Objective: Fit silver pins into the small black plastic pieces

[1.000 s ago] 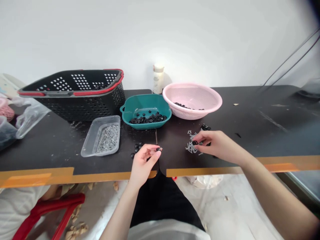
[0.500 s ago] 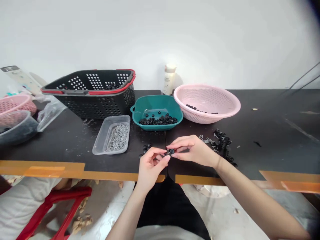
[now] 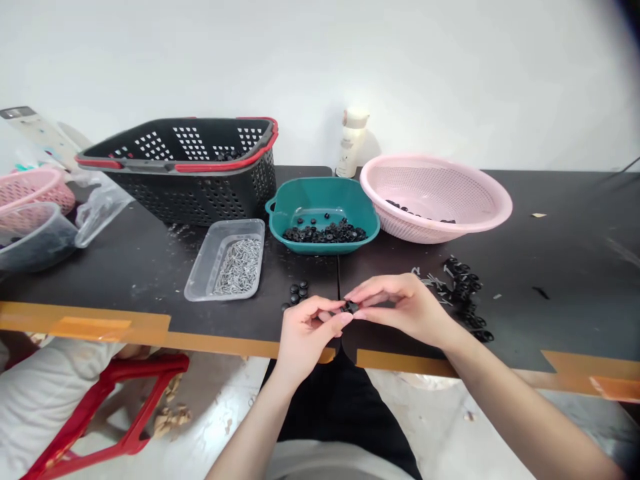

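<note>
Since the last look, your left hand and right hand have come together, fingertips of both pinching a black washer; washer pile just left.

A black-topped workbench with orange tape along its front edge carries a black perforated basket with red rims, a clear plastic tray of screws, a teal dish, a pink mesh colander and a white bottle. Near the front, a small group of black rings lies left of the seam; more black rings and loose screws lie right of it.
</note>
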`<action>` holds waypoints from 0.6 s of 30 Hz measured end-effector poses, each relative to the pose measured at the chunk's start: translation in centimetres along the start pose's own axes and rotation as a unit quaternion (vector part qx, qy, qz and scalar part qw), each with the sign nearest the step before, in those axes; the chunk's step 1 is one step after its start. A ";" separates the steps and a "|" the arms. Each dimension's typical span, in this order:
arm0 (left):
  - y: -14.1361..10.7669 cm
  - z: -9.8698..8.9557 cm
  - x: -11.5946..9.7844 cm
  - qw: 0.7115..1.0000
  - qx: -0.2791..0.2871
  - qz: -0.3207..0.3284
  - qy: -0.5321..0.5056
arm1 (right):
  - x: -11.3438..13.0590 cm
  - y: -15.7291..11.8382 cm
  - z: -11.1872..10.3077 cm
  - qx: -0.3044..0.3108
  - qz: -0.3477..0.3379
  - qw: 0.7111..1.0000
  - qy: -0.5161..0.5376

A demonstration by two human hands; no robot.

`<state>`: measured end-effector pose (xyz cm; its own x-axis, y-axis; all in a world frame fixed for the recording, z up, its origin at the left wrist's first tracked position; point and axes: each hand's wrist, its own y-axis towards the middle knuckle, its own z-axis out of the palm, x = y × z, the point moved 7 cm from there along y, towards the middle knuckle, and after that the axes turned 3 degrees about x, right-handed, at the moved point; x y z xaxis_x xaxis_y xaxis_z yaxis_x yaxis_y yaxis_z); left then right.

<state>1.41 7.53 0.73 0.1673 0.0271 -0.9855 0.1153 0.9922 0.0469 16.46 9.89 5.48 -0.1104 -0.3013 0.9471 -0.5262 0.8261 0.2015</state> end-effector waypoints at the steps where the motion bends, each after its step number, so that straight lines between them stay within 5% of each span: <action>1: 0.0 0.0 0.1 1.000 -0.004 -0.004 -0.003 | 0.2 0.0 0.0 -0.001 -0.013 1.000 -0.007; 9: 0.0 -0.3 -0.3 0.999 -0.032 -0.012 -0.018 | 1.2 0.0 0.4 -0.007 -0.079 0.996 -0.034; 18: -0.8 -0.9 -2.1 0.983 -0.082 0.157 0.043 | -0.4 -0.1 1.2 -0.021 -0.004 0.989 0.144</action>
<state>0.12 6.79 2.62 0.0854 0.3387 -0.9370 -0.0901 0.9392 0.3313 15.51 9.36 4.75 0.1426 -0.1648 0.9760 -0.4897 0.8452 0.2142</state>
